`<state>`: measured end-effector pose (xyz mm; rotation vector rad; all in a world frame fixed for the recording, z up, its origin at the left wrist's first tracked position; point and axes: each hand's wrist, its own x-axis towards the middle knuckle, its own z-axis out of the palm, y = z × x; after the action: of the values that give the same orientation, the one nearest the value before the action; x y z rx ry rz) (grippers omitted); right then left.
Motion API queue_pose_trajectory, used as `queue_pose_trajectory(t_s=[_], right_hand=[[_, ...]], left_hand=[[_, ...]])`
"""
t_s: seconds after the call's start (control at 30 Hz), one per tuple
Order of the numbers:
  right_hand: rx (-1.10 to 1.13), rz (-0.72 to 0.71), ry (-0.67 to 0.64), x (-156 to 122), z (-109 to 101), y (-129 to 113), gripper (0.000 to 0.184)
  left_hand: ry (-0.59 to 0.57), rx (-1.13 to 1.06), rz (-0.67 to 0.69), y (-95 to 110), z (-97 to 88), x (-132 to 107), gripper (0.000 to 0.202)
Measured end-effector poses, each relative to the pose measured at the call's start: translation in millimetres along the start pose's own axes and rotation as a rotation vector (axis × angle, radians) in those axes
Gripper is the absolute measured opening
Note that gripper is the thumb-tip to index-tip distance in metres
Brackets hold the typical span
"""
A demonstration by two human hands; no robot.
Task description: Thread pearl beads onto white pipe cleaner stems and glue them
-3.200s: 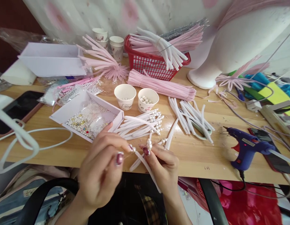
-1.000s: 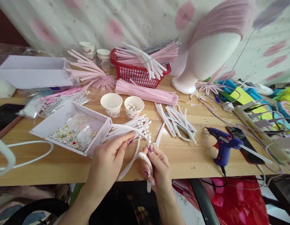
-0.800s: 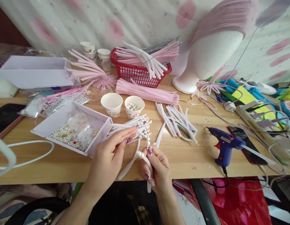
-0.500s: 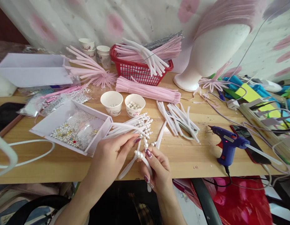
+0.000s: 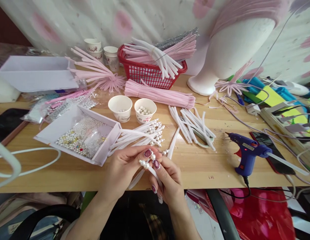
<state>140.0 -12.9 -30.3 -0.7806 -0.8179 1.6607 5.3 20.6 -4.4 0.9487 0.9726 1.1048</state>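
Note:
Close together over the table's front edge, both my hands work on white pipe cleaners with pearl beads at their ends. My right hand (image 5: 167, 176) is closed around the white stems (image 5: 155, 173), their tips fanned out. My left hand (image 5: 127, 170) pinches a pearl bead (image 5: 153, 156) at the tip of one stem between thumb and finger. Other pearl beads (image 5: 144, 164) sit to the left, just below the left thumb. Behind my hands lies a pile of pearl-tipped white pipe cleaners (image 5: 134, 135).
Two paper cups (image 5: 120, 108) of beads and a white box (image 5: 77, 133) with bagged beads stand behind. A pink pipe cleaner bundle (image 5: 160, 95) lies before a red basket (image 5: 149, 73). At right are a blue glue gun (image 5: 247, 150), a phone (image 5: 272, 153) and cables.
My left hand has moved down and right, its thumb now on the bead beside the right thumb. My right hand stays nearly in place. The view has shifted slightly.

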Motion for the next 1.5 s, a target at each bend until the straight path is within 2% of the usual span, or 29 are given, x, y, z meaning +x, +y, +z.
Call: queue_pose_trajectory(t_s=[0.3, 0.5, 0.63, 0.73, 0.83, 0.9, 0.97, 1.1, 1.23, 1.5], right_hand=[[-0.019, 0.012, 0.001, -2, 1, -2, 0.033], [-0.082, -0.013, 0.000, 0, 2, -3, 0.036], [-0.106, -0.015, 0.006, 0, 3, -4, 0.036], [-0.099, 0.000, 0.011, 0, 3, -4, 0.036], [-0.077, 0.020, 0.036, 0, 4, -3, 0.036], [-0.073, 0.019, 0.075, 1, 5, -2, 0.038], [-0.089, -0.009, 0.116, 1, 6, -1, 0.039], [-0.147, -0.060, 0.136, 1, 6, -1, 0.037], [-0.178, -0.081, 0.093, 0, 4, 0, 0.032], [-0.137, -0.055, 0.060, 0, 2, -1, 0.032]], left_hand=[[0.026, -0.051, -0.024, -1, 4.4, -3, 0.028], [0.121, -0.268, -0.112, 3, 11.7, -6, 0.026], [0.053, -0.377, -0.105, 0, 10.3, -2, 0.016], [0.009, -0.364, -0.112, -3, 7.9, -1, 0.015], [0.107, -0.309, -0.081, -2, 8.7, -2, 0.020], [0.189, -0.326, -0.054, 0, 10.8, -6, 0.026], [0.220, -0.374, -0.024, 0, 13.1, -10, 0.028], [0.205, -0.418, -0.003, -5, 15.1, -17, 0.020], [0.220, -0.433, -0.046, -10, 14.5, -17, 0.026], [0.214, -0.368, -0.067, -1, 17.2, -20, 0.027]])
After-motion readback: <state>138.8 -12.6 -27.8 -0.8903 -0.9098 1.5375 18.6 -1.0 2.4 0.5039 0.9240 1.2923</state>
